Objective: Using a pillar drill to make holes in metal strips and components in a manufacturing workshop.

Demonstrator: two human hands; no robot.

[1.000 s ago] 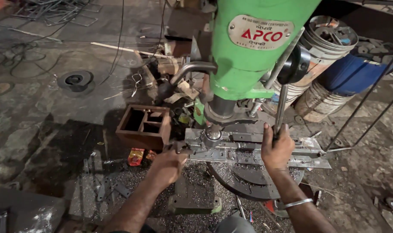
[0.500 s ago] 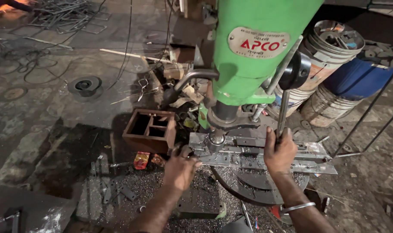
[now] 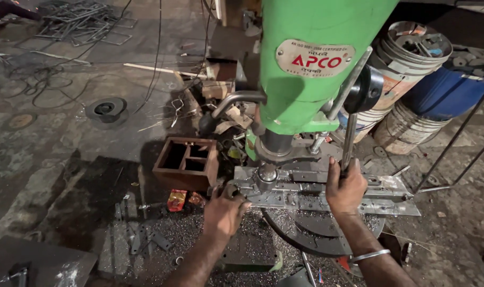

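Right hand (image 3: 345, 187) fingers grip feed lever (image 3: 349, 139); left hand (image 3: 224, 211) clasps metal strips (image 3: 327, 192) beside wooden box (image 3: 187, 162).

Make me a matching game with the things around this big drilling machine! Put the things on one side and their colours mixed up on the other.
Things:
1. drill machine head
2. wooden box
3. barrel
4. feed lever, held by the right hand

Colours:
A. blue
B. grey metal
C. green
D. brown

Pairs: 1-C, 2-D, 3-A, 4-B

The left hand rests at the metal plate on the machine's table.
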